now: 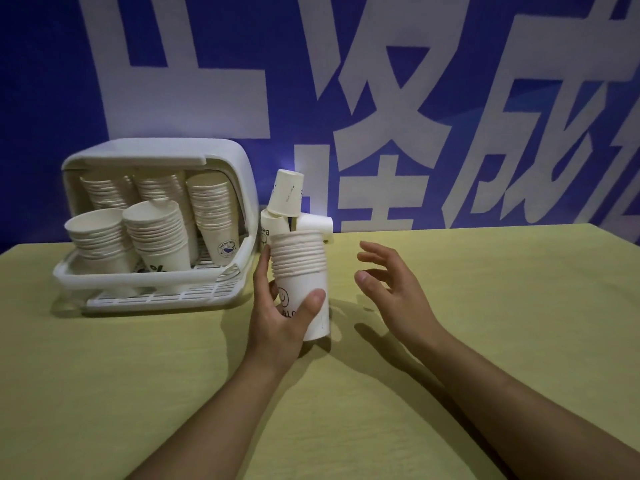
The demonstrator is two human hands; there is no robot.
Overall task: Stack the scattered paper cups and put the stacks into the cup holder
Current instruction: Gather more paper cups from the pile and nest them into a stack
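The left hand is grasping a stack of paper cups around its lower part, with the thumb lying across the front of the bottom cup and the other fingers going behind it. The stack is standing upright, with its base at or just above the yellow worktop; I cannot tell if it is touching. The printed smiling face and some letters are showing on the bottom cup.

The right hand is hovering just right of the stack with its grip released: the fingers are spreading apart and are touching nothing.

Right behind the stack, a few loose cups are lying in a small pile. The top one is sitting upside down and tilted; another one is lying on its side.

The white cup holder is standing to the left of the stack, near it but apart. Its lid is lifted, and several stacks of cups are already leaning inside it, on the slotted tray. Two of them are standing in front, and more are standing at the back.

Behind everything, a blue wall banner with big white characters is hanging.
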